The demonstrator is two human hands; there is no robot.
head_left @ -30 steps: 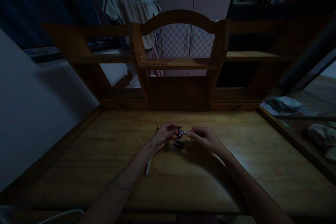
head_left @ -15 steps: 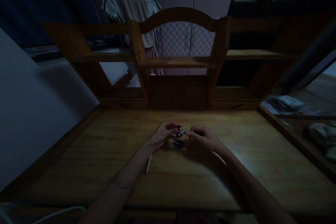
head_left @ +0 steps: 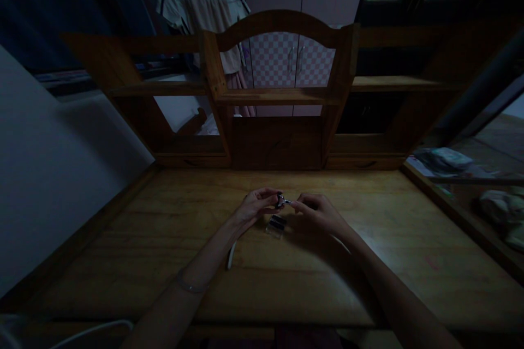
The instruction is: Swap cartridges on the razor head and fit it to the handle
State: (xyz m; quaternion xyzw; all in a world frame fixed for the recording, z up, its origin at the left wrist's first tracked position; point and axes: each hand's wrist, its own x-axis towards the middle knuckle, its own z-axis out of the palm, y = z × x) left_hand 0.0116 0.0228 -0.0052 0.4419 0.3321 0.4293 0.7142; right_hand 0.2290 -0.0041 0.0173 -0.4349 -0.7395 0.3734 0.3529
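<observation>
Above the middle of the wooden desk, both hands hold one small dark object with a shiny metal stem (head_left: pixel 280 200), too small to name. My left hand (head_left: pixel 257 204) pinches its dark end between thumb and fingers. From the other side, my right hand (head_left: pixel 317 210) grips the tip of the stem, fingers curled. Just below them on the desktop lies a small clear case with a black part (head_left: pixel 276 226). A thin white stick-like piece (head_left: pixel 231 256) sticks out beside my left forearm, its upper part hidden.
The wooden desk (head_left: pixel 262 289) has a raised shelf unit (head_left: pixel 278 97) along its back edge. A wall (head_left: pixel 61 152) borders the left side. Raised edging (head_left: pixel 458 218) runs along the right, with bundled items beyond. A white cable (head_left: pixel 94 330) curves at the front left.
The small object has turned slightly between my fingers, and both hands have shifted a little upward. More of the clear case shows below them.
</observation>
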